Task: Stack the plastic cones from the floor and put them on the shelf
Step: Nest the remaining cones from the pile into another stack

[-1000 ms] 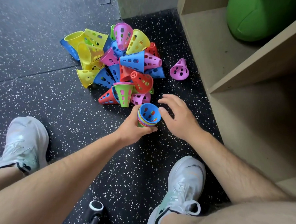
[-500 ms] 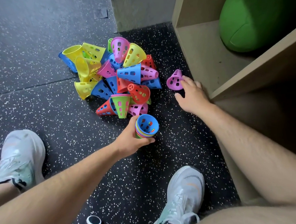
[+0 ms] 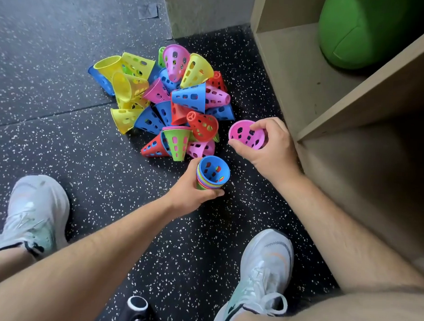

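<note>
Speckled black rubber floor (image 3: 59,152) w/ cone pile (image 3: 170,101), wood shelf (image 3: 292,66) at rt

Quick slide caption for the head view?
Left hand grips the nested cone stack; right hand holds a pink cone beside it.

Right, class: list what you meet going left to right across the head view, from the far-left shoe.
White shoe → pile of loose cones → cone stack in the left hand → pink cone in the right hand → green ball on the shelf.
</note>
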Demonstrator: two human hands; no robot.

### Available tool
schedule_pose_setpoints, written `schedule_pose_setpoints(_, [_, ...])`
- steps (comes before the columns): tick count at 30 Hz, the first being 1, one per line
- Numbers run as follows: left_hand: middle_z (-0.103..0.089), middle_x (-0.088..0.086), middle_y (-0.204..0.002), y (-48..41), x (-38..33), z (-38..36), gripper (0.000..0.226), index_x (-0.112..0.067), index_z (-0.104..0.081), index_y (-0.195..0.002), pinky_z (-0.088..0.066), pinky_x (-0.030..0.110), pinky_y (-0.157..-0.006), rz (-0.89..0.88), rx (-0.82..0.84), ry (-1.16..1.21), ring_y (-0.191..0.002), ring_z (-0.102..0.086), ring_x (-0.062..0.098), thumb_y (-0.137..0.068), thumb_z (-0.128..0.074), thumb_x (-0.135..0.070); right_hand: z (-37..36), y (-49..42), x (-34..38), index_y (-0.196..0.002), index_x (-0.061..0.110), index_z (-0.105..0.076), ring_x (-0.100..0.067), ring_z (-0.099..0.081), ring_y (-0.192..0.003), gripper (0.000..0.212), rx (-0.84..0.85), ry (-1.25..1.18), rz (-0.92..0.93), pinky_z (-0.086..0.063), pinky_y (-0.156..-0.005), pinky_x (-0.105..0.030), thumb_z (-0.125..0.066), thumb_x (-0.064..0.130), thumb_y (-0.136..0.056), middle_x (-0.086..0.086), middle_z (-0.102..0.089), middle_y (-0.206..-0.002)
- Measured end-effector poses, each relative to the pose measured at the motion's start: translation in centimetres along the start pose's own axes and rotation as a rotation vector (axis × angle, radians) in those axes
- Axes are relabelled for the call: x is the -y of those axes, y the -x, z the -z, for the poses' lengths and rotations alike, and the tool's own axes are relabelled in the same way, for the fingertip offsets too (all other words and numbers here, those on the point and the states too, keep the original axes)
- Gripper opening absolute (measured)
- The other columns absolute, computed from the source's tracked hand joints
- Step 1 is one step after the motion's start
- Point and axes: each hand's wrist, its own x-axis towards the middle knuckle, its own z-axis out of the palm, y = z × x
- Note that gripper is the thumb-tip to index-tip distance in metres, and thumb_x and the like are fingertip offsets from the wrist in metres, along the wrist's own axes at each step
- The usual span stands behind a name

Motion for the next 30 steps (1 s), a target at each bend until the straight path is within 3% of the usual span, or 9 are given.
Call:
schedule_pose_setpoints(4, [-0.06,-0.013,-0.12,0.2,0.2,-0.1,0.077,-0.026,-0.039,-0.138,-0.042,0.009,-0.093,-0.005,-0.01,0.016,-0.103,-0.058,-0.013,-0.081,-0.088,-0.01,-0.8,1.8,1.2,-0.097,0.015,-0.063,-0.003,-0.051,-0.086,0.058,0.051,-0.049,-0.004,-0.039,-0.075,-0.009,-0.09,0.053,-0.063,0.002,-0.057,-0.098])
schedule_pose_setpoints(7, [-0.064,-0.008,-0.121,0.4,0.5,-0.2,0.076,-0.026,-0.041,-0.136,-0.047,0.016,-0.098,-0.01,-0.027,0.035,-0.106,-0.062,-0.006,-0.08,-0.088,-0.008,-1.5,2.9,1.8,-0.098,0.015,-0.063,-0.008,-0.054,-0.09,0.052,0.101,-0.053,0.019,-0.045,-0.08,-0.02,-0.083,0.053,-0.069,0.004,-0.057,-0.1])
schedule_pose_setpoints(12, [-0.066,-0.007,-0.122,1.3,0.2,0.6,0.072,-0.025,-0.047,-0.133,-0.052,0.022,-0.096,-0.038,-0.094,0.09,-0.108,-0.066,0.002,-0.077,-0.09,-0.013,-2.6,4.6,3.1,-0.115,0.027,-0.057,-0.01,-0.051,-0.107,0.057,0.359,0.088,0.072,-0.045,-0.097,-0.036,-0.072,0.063,-0.073,0.015,-0.057,-0.113])
schedule_pose_setpoints(15, [-0.066,-0.012,-0.123,2.3,-0.8,1.8,0.07,-0.03,-0.049,-0.134,-0.053,0.021,-0.093,-0.076,-0.127,0.108,-0.11,-0.066,0.001,-0.074,-0.085,-0.024,-2.9,5.3,4.7,-0.129,0.038,-0.049,-0.008,-0.047,-0.117,0.072,0.507,0.115,0.054,-0.041,-0.105,-0.035,-0.067,0.076,-0.07,0.014,-0.058,-0.12])
schedule_pose_setpoints(18, [-0.068,-0.012,-0.121,3.6,-1.3,3.2,0.07,-0.032,-0.051,-0.135,-0.054,0.024,-0.09,-0.091,-0.154,0.126,-0.106,-0.068,0.003,-0.076,-0.087,-0.019,-2.5,4.9,7.0,-0.133,0.037,-0.046,-0.008,-0.048,-0.118,0.067,0.52,0.15,0.085,-0.041,-0.104,-0.034,-0.062,0.074,-0.079,0.011,-0.059,-0.123])
schedule_pose_setpoints(23, [-0.072,-0.018,-0.113,6.2,-2.1,6.1,0.072,-0.043,-0.051,-0.127,-0.057,0.039,-0.096,-0.088,-0.194,0.113,-0.103,-0.071,0.004,-0.067,-0.09,-0.038,1.3,1.9,12.5,-0.145,0.028,-0.039,-0.015,-0.048,-0.13,0.075,0.637,0.518,0.247,-0.041,-0.109,-0.038,-0.046,0.075,-0.088,0.007,-0.05,-0.145])
schedule_pose_setpoints(26, [-0.071,-0.015,-0.109,7.4,-3.0,7.5,0.063,-0.041,-0.053,-0.12,-0.054,0.029,-0.092,-0.094,-0.238,0.127,-0.099,-0.069,0.002,-0.072,-0.091,-0.026,3.7,0.0,16.1,-0.136,0.029,-0.045,-0.021,-0.056,-0.121,0.068,0.698,0.74,0.38,-0.049,-0.099,-0.043,-0.039,0.076,-0.086,0.005,-0.057,-0.137])
schedule_pose_setpoints(30, [-0.07,-0.017,-0.106,8.6,-4.9,8.5,0.058,-0.041,-0.054,-0.113,-0.049,0.015,-0.081,-0.121,-0.268,0.16,-0.097,-0.068,-0.001,-0.073,-0.091,-0.019,5.3,-1.5,19.7,-0.132,0.031,-0.048,-0.023,-0.06,-0.114,0.052,0.835,1.067,0.541,-0.052,-0.091,-0.042,-0.049,0.062,-0.091,0.006,-0.06,-0.128])
